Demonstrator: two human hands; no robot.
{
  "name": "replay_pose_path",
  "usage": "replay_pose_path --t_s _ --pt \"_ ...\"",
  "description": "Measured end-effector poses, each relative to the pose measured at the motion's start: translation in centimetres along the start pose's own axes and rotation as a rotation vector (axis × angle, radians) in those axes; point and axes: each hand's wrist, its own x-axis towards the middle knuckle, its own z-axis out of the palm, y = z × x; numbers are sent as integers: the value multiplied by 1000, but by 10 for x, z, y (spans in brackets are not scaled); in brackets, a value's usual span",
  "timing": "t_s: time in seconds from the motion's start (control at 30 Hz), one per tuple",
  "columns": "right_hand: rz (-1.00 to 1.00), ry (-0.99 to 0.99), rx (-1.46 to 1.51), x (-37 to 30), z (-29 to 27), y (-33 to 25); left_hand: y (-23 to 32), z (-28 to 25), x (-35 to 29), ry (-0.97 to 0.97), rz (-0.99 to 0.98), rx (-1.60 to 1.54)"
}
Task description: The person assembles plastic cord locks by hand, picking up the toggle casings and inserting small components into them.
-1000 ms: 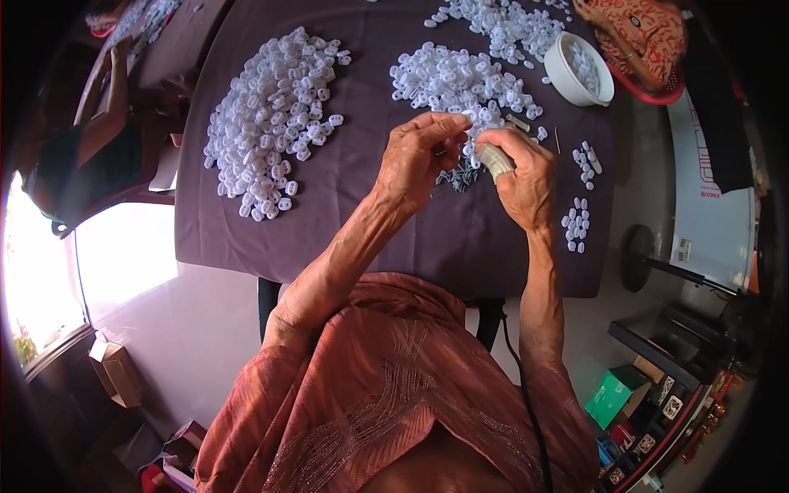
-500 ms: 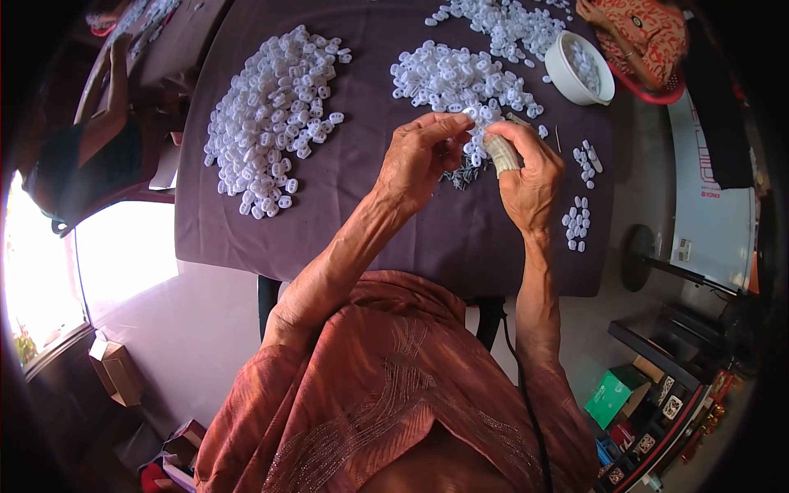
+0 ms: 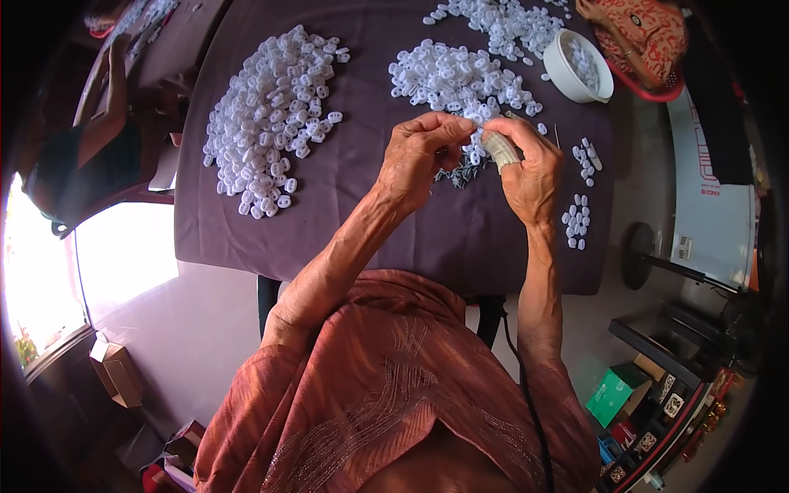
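My left hand [image 3: 417, 158] is pinched closed, its thumb and index fingertips close to those of my right hand [image 3: 530, 168]. What sits in either pinch is hidden or too small to make out. A whitish wrapping [image 3: 501, 150] covers one finger of my right hand. Behind and below the fingertips lies a pile of small white oval plastic pieces with holes [image 3: 452, 74]. Under the hands, partly covered by them, is a heap of small dark grey slender pieces [image 3: 457, 174].
At left on the dark cloth-covered table [image 3: 345, 222] spreads a large white-piece pile [image 3: 267, 115]. A white bucket [image 3: 578, 67] holds more at the far right. Two small clusters [image 3: 577, 222] lie by the right edge. Other people sit at far left and far right [image 3: 649, 33].
My left fingertips have shifted slightly, and the white piece that showed at them can no longer be told apart from the pile. Both arms stay almost in place.
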Motion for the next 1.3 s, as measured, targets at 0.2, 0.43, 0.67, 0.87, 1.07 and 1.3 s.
replay_pose_path --t_s 0.2,0.43,0.67,0.87,1.07,1.3 --pt "12 -95 19 3 -7 2 -1 -1 0 -22 -10 32" --pt "51 -203 144 9 -11 12 -2 1 0 15 -79 -11" --pt "-42 -145 44 7 -8 11 -2 -1 0 18 -11 106" --pt "54 -275 169 10 -12 15 -5 -4 0 14 -48 66" --pt "217 -373 304 9 -18 19 -7 0 2 29 -97 -45" --pt "298 -297 342 5 -17 12 -5 -6 8 29 -178 -234"
